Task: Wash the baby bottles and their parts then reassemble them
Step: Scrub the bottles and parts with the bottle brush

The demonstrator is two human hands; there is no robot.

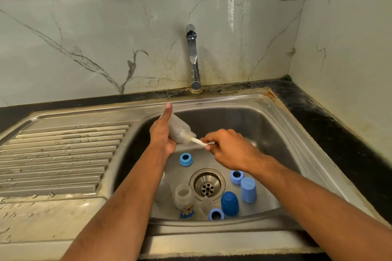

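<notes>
Holding the clear baby bottle [177,129] over the far half of the sink basin [265,125], your left hand [162,135] was wrapped round its body with the thumb laid straight along the wall toward the base. Your right hand [229,150] pinched the white handle of the bottle brush [196,140], whose bristle head sat inside the bottle's mouth.

The bottle appeared to be thin, light plastic. You should have judged it stiff enough to hold by the body, yet slippery when wet or soapy. The mid-body grip was the sound one; a grip near the mouth would have fouled the brush. The brush handle looked slim, so a pinch close to the bristles would probably have given better control.

On the basin floor below your hands lay the remaining parts:
- a blue screw ring [186,159] on the far side of the drain [207,184];
- a second blue ring [237,177] right of the drain, beside a pale blue cap [248,189];
- a dark blue cap [229,203] and a third ring [216,214] at the near wall;
- a second clear bottle with a printed band [185,201] standing left of the drain;
- a clear teat [206,203] between that bottle and the dark cap.

Another clear item lay partly hidden behind your left forearm; what it was could not be told.

The tap [194,57] stood at the far rim, with no water seen running. The loose parts sat close round the drain and could have been knocked by a dropped bottle.
</notes>
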